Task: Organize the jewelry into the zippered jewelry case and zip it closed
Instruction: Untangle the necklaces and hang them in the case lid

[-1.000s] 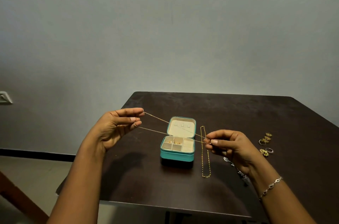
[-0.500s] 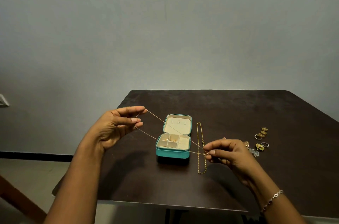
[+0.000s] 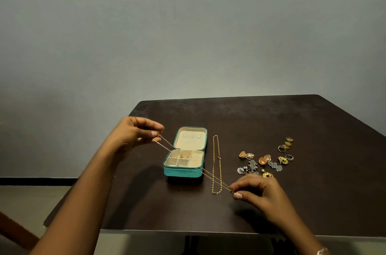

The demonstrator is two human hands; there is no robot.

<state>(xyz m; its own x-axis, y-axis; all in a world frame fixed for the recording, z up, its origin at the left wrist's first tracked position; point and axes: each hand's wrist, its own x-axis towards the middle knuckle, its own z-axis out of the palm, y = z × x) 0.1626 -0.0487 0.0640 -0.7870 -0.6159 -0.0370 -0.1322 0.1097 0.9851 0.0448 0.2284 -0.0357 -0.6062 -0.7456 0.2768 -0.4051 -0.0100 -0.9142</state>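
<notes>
While the dark table (image 3: 271,121) carried everything, the open jewelry case (image 3: 181,171) sat between both hands. Left hand (image 3: 133,135) pinched one end of the thin chain (image 3: 163,145) left of the lid. Right hand (image 3: 257,192) pinched the other end, front-right. The chain's long axis ran diagonally above the compartments. Judged: slacken, then lower inside. Earrings and rings (image 3: 265,163) lay loose, right.

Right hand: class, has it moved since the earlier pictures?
Yes. The right hand has dropped nearer the person, from beside the teal case to the near end of the laid chain.
</notes>
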